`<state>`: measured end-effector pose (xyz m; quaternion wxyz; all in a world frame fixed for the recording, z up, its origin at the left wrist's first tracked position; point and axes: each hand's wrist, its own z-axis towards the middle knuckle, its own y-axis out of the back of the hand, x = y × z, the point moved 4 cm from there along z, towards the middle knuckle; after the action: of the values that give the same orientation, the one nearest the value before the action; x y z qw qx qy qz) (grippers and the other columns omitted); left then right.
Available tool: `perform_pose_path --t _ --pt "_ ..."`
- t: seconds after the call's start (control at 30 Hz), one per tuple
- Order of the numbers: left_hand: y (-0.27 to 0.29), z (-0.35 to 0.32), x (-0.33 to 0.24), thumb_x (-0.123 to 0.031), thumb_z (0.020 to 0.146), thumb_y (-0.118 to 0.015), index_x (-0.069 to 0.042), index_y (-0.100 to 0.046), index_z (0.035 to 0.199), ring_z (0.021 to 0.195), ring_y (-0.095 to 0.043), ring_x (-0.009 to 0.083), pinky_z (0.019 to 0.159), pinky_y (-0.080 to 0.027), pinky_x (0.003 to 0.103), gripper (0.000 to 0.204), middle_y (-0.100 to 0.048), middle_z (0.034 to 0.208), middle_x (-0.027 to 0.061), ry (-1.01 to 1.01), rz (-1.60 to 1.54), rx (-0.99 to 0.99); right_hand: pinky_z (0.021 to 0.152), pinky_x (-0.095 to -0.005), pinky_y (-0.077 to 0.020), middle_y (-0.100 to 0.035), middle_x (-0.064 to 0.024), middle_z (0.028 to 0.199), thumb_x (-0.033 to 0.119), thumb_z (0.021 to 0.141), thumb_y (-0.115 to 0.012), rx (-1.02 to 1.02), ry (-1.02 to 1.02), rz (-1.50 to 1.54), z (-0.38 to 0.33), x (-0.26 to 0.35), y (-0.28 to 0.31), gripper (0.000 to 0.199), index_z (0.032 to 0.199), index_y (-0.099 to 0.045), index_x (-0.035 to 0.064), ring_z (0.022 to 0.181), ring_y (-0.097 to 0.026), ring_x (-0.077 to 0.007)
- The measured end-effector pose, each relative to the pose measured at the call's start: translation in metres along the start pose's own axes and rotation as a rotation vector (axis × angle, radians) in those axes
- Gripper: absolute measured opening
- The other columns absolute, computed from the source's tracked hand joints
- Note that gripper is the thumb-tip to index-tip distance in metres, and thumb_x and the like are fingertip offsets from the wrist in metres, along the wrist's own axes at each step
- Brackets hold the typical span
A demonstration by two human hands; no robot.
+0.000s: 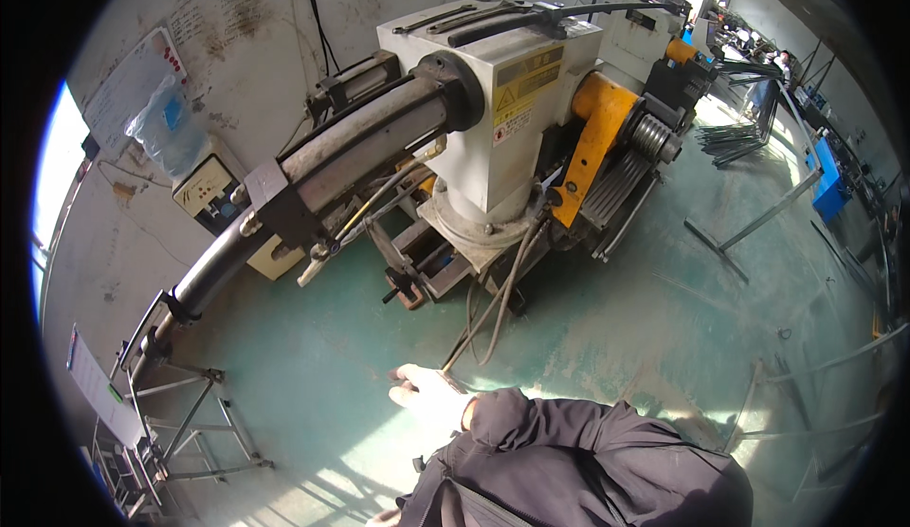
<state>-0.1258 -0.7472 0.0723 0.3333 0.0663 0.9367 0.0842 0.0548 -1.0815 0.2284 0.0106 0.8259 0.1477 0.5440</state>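
My right hand, in a pale glove washed out by sunlight, reaches leftward from a dark sleeve across my body. Its fingers are curled in, and a tiny dark tip shows at them; what they hold is too small to make out. Just beyond this hand, cables hang from a large white machine with an orange arm. Of my left hand only a sliver appears at the lower edge, its fingers hidden.
A long cylinder and tube stretch from the machine to the lower left, above a metal frame stand. A water dispenser stands by the wall. Wrenches lie on the machine's top. Metal bars and a blue box are at right.
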Motion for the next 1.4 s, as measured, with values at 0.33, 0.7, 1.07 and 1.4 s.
perform_pose_path --t 0.33,0.7,1.07,1.4 --pt "-0.169 0.047 -0.071 -0.026 0.114 -0.073 0.008 -0.07 0.137 0.087 -0.078 0.0237 0.077 -0.064 0.037 0.041 -0.082 0.112 0.0151 -0.071 -0.061 0.165 0.071 -0.0307 -0.059 -0.071 -0.0046 0.105 0.019 0.119 -0.068 0.086 -0.151 0.289 0.0 -0.038 0.044 0.05 0.162 -0.057 -0.0057 0.083 -0.068 -0.0131" --pt "-0.164 0.075 -0.086 -0.023 0.111 -0.075 0.009 -0.071 0.137 0.087 -0.078 0.0237 0.078 -0.065 0.037 0.04 -0.082 0.111 0.0152 -0.089 -0.036 0.228 0.085 -0.034 -0.0651 -0.08 -0.0064 0.11 0.026 0.115 -0.077 -0.08 -0.116 0.318 -0.024 -0.043 0.064 0.049 0.153 -0.069 -0.0022 0.097 -0.075 -0.0139" --pt "-0.135 0.091 -0.082 -0.019 0.109 -0.077 0.009 -0.072 0.136 0.088 -0.079 0.0237 0.079 -0.065 0.037 0.04 -0.082 0.11 0.0153 -0.069 -0.038 0.222 0.09 -0.03 -0.0623 -0.08 -0.0072 0.114 0.02 0.117 -0.076 -0.119 -0.053 0.482 -0.011 -0.029 0.067 0.04 0.146 -0.07 -0.0068 0.1 -0.073 -0.013" --pt "-0.134 0.092 -0.076 -0.016 0.106 -0.078 0.009 -0.073 0.136 0.089 -0.079 0.0237 0.08 -0.065 0.038 0.039 -0.082 0.11 0.0153 -0.08 -0.037 0.248 0.095 -0.032 -0.0635 -0.079 -0.0055 0.111 0.022 0.117 -0.074 -0.007 -0.135 0.28 -0.016 0.008 0.053 0.038 0.147 -0.072 -0.002 0.1 -0.073 -0.0144"
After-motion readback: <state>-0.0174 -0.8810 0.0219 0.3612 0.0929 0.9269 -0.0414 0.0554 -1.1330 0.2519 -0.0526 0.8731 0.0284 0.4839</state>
